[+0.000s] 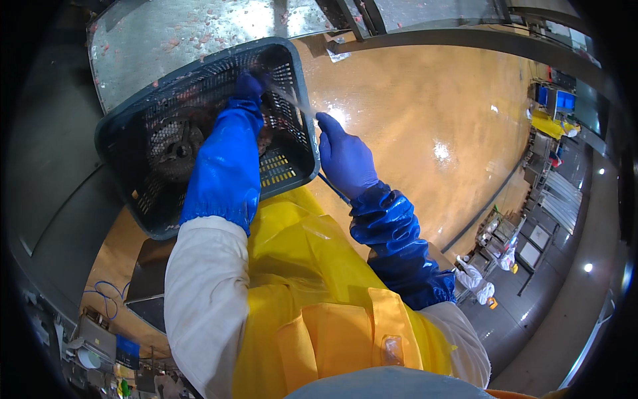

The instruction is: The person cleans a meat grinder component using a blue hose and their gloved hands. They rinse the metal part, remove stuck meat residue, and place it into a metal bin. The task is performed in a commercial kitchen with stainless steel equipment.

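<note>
A dark plastic crate (302,133) with slotted walls is tilted in front of me, against a metal surface. Inside it lies a round metal part (176,147) with openings, partly hidden by my left arm. My left hand (249,88), in a blue glove and sleeve, reaches into the crate with its fingers closed; what they hold is hidden. My right hand (345,156), also gloved, is closed around the end of a blue hose (334,189) just outside the crate's right rim. A stream of water (289,98) runs from there toward my left hand.
The metal surface (173,46) behind the crate is wet and strewn with small pinkish scraps. A large dark panel (50,159) stands at the left. Wet brown floor (425,120) spreads to the right. People in work clothes (475,282) are far off there.
</note>
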A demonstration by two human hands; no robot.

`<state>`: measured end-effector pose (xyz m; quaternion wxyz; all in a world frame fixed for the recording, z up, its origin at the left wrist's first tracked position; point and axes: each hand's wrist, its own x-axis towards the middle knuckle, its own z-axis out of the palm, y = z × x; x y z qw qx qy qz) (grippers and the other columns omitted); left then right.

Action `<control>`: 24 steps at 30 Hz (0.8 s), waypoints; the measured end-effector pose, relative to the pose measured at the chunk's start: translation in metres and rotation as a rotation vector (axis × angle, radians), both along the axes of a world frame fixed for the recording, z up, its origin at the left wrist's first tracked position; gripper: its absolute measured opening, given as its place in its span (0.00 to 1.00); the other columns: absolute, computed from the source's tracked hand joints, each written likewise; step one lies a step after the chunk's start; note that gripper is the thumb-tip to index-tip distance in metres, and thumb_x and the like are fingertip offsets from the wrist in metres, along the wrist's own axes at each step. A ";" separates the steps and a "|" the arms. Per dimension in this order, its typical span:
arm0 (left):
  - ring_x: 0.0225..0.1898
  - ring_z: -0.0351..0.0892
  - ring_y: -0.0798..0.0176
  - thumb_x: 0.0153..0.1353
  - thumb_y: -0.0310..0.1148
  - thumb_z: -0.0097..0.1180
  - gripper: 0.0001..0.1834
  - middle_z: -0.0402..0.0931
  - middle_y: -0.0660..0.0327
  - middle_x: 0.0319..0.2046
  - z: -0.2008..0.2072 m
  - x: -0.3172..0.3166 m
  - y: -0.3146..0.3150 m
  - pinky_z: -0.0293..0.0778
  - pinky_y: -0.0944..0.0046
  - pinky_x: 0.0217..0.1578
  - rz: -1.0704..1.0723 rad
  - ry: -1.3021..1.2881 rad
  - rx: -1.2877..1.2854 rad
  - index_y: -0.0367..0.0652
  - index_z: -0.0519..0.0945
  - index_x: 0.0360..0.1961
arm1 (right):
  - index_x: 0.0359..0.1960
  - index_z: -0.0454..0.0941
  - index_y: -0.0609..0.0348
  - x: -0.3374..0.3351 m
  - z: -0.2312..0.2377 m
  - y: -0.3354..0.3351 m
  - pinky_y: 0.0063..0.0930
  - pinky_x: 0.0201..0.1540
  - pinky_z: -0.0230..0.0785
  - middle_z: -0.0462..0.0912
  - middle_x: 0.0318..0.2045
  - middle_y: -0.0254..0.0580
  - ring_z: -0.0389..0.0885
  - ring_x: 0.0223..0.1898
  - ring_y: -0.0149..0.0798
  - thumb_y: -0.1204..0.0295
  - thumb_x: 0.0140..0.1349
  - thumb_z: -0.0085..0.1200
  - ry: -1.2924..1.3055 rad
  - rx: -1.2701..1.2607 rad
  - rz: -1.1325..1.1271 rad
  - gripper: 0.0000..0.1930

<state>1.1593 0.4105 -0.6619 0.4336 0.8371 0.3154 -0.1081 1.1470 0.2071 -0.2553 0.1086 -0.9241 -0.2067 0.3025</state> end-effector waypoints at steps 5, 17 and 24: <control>0.59 0.73 0.43 0.62 0.61 0.45 0.33 0.75 0.45 0.56 -0.004 0.023 -0.012 0.69 0.49 0.59 -0.018 -0.054 0.105 0.47 0.77 0.57 | 0.60 0.69 0.49 -0.005 -0.010 -0.015 0.53 0.35 0.75 0.84 0.29 0.57 0.83 0.30 0.60 0.64 0.69 0.43 -0.051 0.059 0.000 0.19; 0.43 0.79 0.61 0.58 0.32 0.60 0.14 0.80 0.60 0.38 0.102 -0.050 0.004 0.74 0.60 0.49 0.549 -0.340 -1.049 0.44 0.79 0.46 | 0.60 0.70 0.48 -0.014 0.002 0.001 0.52 0.38 0.76 0.84 0.33 0.58 0.83 0.33 0.60 0.64 0.69 0.44 -0.045 0.146 -0.024 0.19; 0.52 0.76 0.48 0.56 0.38 0.52 0.24 0.78 0.51 0.49 0.157 -0.106 -0.009 0.69 0.40 0.58 0.855 -0.850 -2.051 0.36 0.75 0.52 | 0.58 0.71 0.48 -0.021 0.028 0.032 0.52 0.39 0.74 0.83 0.33 0.59 0.82 0.34 0.61 0.64 0.67 0.46 -0.037 0.122 0.290 0.18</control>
